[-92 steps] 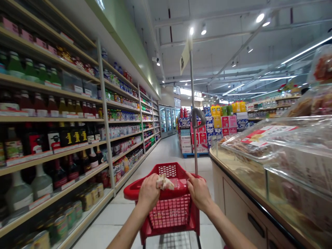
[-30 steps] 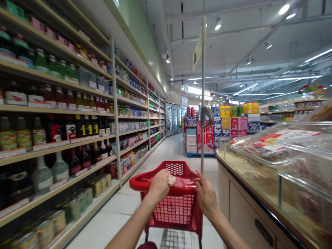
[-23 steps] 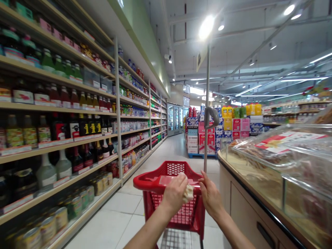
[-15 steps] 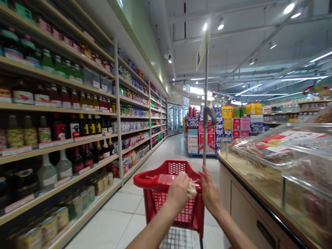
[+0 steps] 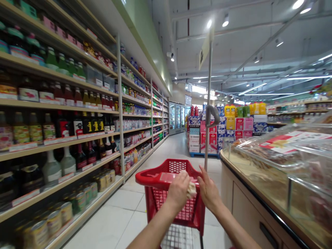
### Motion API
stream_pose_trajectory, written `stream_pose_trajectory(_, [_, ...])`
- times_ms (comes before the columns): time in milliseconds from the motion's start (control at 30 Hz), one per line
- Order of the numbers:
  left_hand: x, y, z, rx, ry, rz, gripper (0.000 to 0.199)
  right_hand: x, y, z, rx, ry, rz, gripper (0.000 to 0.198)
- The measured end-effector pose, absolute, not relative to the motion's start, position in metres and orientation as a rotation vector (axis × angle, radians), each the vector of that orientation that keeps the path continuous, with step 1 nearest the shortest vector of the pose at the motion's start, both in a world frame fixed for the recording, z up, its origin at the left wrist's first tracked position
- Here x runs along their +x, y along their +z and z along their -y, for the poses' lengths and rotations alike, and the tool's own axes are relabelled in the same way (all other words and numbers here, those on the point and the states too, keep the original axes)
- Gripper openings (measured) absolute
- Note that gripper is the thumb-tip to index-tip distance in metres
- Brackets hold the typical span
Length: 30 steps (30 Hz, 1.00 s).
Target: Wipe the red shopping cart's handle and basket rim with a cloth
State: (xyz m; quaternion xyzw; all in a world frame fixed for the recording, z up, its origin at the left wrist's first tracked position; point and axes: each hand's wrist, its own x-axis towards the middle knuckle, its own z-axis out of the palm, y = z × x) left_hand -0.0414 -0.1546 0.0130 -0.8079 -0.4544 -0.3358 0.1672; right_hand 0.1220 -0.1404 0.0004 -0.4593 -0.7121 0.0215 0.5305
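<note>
A red plastic shopping cart (image 5: 145, 178) stands in front of me, its basket of perforated panels. My left hand (image 5: 178, 188) is closed at the right part of the cart's handle, with a crumpled off-white cloth-like wad (image 5: 192, 191) sticking out at its finger side. What exactly the wad is, I cannot make out. Close by, my right hand (image 5: 209, 190) is at the right end of the handle, fingers stretched out and a little apart, holding nothing. A grey pole (image 5: 209, 79) with a sign on top and a hook-shaped grey part rises behind the right fingertips.
Shelves (image 5: 77, 107) of bottles and cans line the left side. Along the right runs a display counter (image 5: 241, 193) bearing clear plastic food packs (image 5: 272, 145). Stacked drink cartons (image 5: 209, 138) stand farther along the aisle, with glass-door fridges (image 5: 177, 117) behind. White floor tiles (image 5: 121, 200) lie between.
The view has turned slightly left, so the surroundings sit a bit farther right. My right hand's fingers look more spread. My left hand stays closed at the handle with the wad.
</note>
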Motion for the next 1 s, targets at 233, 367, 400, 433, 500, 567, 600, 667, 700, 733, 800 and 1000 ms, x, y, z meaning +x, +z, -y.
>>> stream_pose_trajectory(233, [-0.084, 0.012, 0.155, -2.153, -1.103, 1.472, 0.036, 0.125, -0.006, 0.138, -1.090, 0.020, 1.703, 0.046])
stream_pose_trajectory(367, [-0.067, 0.014, 0.160, -2.205, -1.056, 1.409, 0.036, 0.116, -0.006, 0.142, -1.119, -0.077, 1.715, 0.042])
stream_pose_trajectory(400, [-0.056, 0.013, 0.160, -2.277, -1.027, 1.300, 0.039, 0.116, -0.006, 0.142, -1.112, -0.083, 1.725, 0.042])
stream_pose_trajectory(433, [-0.047, 0.012, 0.160, -2.329, -1.008, 1.211, 0.041, 0.117, -0.006, 0.142, -1.102, -0.076, 1.735, 0.042])
stream_pose_trajectory(500, [-0.048, 0.010, 0.159, -2.368, -1.007, 1.142, 0.043, 0.122, -0.006, 0.142, -1.081, -0.046, 1.752, 0.043])
stream_pose_trajectory(567, [-0.076, 0.009, 0.157, -2.322, -1.053, 1.241, 0.041, 0.127, -0.006, 0.142, -1.076, -0.029, 1.753, 0.043])
stream_pose_trajectory(600, [-0.097, 0.008, 0.155, -2.259, -1.097, 1.346, 0.039, 0.128, -0.006, 0.142, -1.076, -0.036, 1.750, 0.042])
stream_pose_trajectory(667, [-0.135, 0.009, 0.152, -2.055, -1.199, 1.576, 0.031, 0.126, -0.007, 0.143, -1.077, -0.068, 1.740, 0.042])
stream_pose_trajectory(700, [-0.146, 0.009, 0.152, -1.990, -1.223, 1.643, 0.029, 0.124, -0.008, 0.144, -1.082, -0.086, 1.737, 0.042])
stream_pose_trajectory(733, [-0.150, 0.009, 0.151, -1.953, -1.239, 1.682, 0.028, 0.121, -0.008, 0.144, -1.090, -0.103, 1.735, 0.042])
stream_pose_trajectory(800, [-0.136, 0.008, 0.152, -2.007, -1.236, 1.642, 0.029, 0.116, -0.010, 0.145, -1.103, -0.126, 1.738, 0.041])
stream_pose_trajectory(1000, [-0.101, 0.015, 0.155, -2.334, -1.105, 1.320, 0.037, 0.126, -0.014, 0.143, -1.060, -0.098, 1.770, 0.042])
